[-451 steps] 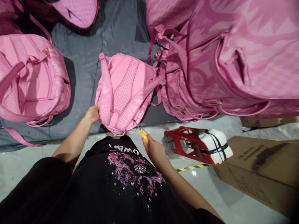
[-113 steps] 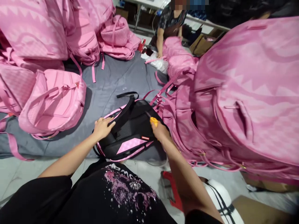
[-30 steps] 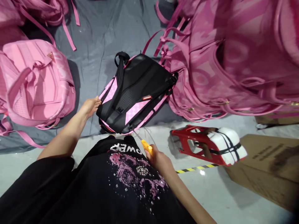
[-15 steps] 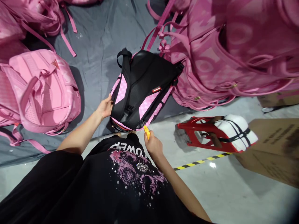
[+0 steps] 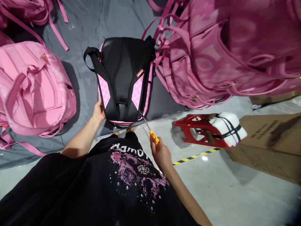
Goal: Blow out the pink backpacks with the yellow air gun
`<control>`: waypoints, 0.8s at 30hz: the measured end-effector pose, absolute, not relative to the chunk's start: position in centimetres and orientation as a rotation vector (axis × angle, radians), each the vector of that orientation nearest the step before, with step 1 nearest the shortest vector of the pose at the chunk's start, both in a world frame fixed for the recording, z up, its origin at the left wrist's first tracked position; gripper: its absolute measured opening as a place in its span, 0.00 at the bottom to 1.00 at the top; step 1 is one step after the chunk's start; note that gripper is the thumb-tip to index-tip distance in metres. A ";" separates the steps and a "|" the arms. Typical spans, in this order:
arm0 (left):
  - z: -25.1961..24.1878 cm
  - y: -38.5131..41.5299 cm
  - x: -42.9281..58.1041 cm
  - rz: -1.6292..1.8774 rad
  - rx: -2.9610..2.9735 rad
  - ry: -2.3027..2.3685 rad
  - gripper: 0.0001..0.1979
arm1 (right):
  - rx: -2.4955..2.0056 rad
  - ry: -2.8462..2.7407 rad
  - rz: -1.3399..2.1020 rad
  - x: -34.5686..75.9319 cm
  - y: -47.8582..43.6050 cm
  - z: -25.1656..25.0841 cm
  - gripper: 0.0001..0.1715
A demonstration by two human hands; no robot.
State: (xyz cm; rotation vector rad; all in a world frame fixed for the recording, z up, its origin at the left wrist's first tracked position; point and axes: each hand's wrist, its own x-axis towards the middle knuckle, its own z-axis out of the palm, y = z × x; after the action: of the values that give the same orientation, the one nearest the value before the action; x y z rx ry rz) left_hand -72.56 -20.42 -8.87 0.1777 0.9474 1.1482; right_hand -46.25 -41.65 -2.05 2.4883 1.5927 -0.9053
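A black and pink backpack (image 5: 122, 66) lies with its back panel and straps facing up on the grey sheet. My left hand (image 5: 99, 110) grips its lower left edge, with the fingers partly hidden behind the side. In my closed right hand (image 5: 161, 152) is a yellow-handled tool (image 5: 154, 137), its exact kind unclear. A thin line, either a shaft or a thread, runs from the yellow part up to the backpack's lower right corner. My right hand itself stays apart from the backpack.
An open pink backpack (image 5: 39, 91) lies at left. Large pink backpacks (image 5: 207, 59) are heaped at right. On the floor stand a red frame with a strapped white bundle (image 5: 227, 128) and a cardboard box (image 5: 270, 141), near yellow-black tape (image 5: 195, 156).
The black and pink backpack has turned straighter and shifted left in view. My right hand with the yellow-handled tool has drawn away from the corner, down and right. My left hand keeps its grip.
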 end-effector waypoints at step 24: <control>-8.9 -21.3 -72.7 1.142 0.282 0.901 0.32 | 2.460 1.734 -0.916 -45.2 -38.8 -1.7 0.20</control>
State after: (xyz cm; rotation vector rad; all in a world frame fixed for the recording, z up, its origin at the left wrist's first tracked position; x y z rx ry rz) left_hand -72.72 -21.31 -8.95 0.2817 0.9014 1.1425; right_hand -45.20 -38.77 -1.69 2.4598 1.7339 -0.9155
